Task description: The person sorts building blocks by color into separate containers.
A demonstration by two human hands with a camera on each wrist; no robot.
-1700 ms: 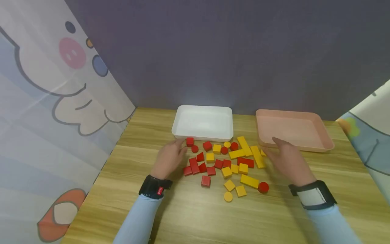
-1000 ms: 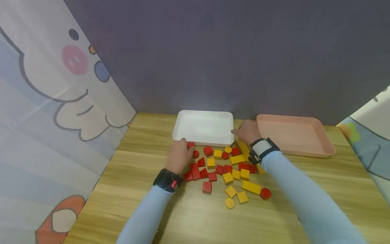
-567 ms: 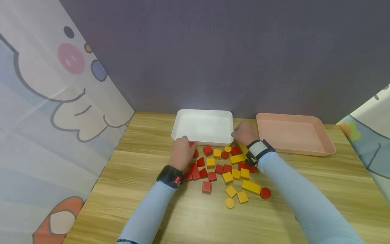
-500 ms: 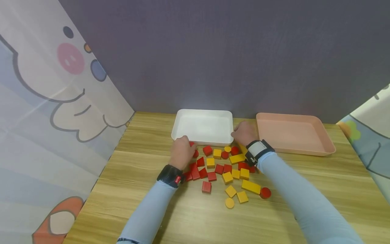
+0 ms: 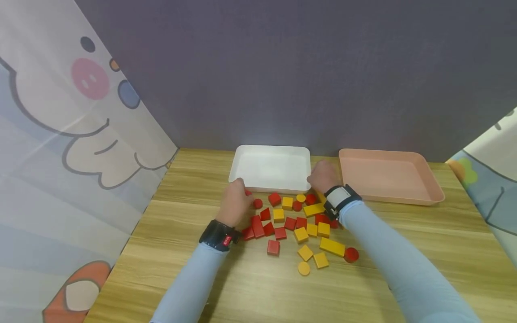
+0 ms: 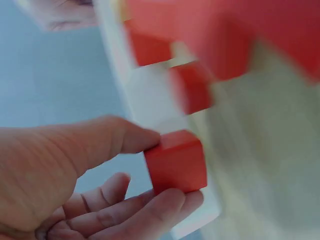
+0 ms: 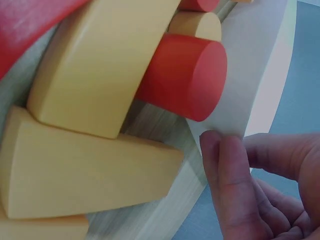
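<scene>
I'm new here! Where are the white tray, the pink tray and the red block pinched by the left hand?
White tray (image 5: 270,168): head view, on its bare floor.
Pink tray (image 5: 389,175): head view, on its bare floor.
Red block (image 6: 178,169): left wrist view, on its broad face.

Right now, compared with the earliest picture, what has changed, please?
The right hand has moved left, from the near edge of the pink tray to the right edge of the white tray. The left hand now pinches a red block it was beside. Both trays and the other visible blocks stayed in place.
</scene>
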